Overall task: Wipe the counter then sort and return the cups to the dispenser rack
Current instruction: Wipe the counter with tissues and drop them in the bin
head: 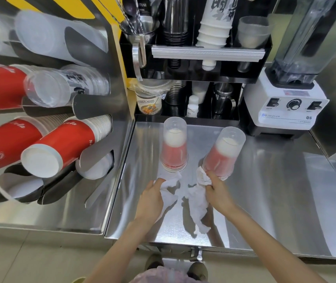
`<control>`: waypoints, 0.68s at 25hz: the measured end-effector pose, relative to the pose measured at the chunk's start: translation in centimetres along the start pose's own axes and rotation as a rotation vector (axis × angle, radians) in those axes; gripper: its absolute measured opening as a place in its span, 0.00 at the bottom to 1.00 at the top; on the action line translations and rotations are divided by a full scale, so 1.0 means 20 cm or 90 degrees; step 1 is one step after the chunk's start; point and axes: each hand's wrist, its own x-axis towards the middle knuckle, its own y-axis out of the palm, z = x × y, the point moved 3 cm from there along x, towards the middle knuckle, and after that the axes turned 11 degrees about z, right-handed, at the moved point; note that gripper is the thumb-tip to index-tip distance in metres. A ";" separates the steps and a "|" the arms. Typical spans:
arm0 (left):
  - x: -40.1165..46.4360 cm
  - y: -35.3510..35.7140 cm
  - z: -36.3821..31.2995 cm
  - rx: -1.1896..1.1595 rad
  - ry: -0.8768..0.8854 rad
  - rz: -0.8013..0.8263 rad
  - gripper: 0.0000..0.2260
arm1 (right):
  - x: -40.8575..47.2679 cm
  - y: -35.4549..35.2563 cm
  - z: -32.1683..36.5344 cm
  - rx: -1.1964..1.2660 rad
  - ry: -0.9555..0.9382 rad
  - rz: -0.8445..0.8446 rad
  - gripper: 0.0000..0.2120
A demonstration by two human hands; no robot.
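Observation:
Two upside-down stacks of clear plastic cups with red and white paper cups nested inside stand on the steel counter: the left stack upright, the right stack tilted. A white cloth is stretched between both hands just in front of the stacks. My left hand grips its left end, and my right hand grips its right end, touching the rim of the tilted stack. The dispenser rack on the left holds sleeves of red paper cups and clear cups.
A white blender stands at the back right. A black organiser at the back holds utensils, cup stacks, steel jugs and a jar. A raised steel edge separates the counter from the rack's tray. The counter's front edge is near my feet.

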 end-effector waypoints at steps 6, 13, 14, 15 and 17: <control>-0.05 -0.03 0.03 -0.070 -0.024 -0.016 0.14 | 0.03 0.08 0.08 -0.005 0.014 0.085 0.05; -0.12 0.00 0.03 -0.100 -0.092 0.057 0.29 | 0.01 0.10 0.09 0.019 -0.032 0.156 0.10; -0.13 0.01 0.03 -0.101 -0.098 0.056 0.30 | 0.01 0.09 0.08 0.032 -0.040 0.144 0.15; -0.14 0.01 0.02 -0.103 -0.102 0.052 0.31 | 0.00 0.09 0.07 0.025 -0.050 0.137 0.16; -0.15 0.02 0.01 -0.108 -0.104 0.027 0.30 | -0.02 0.07 0.06 -0.002 -0.073 0.121 0.09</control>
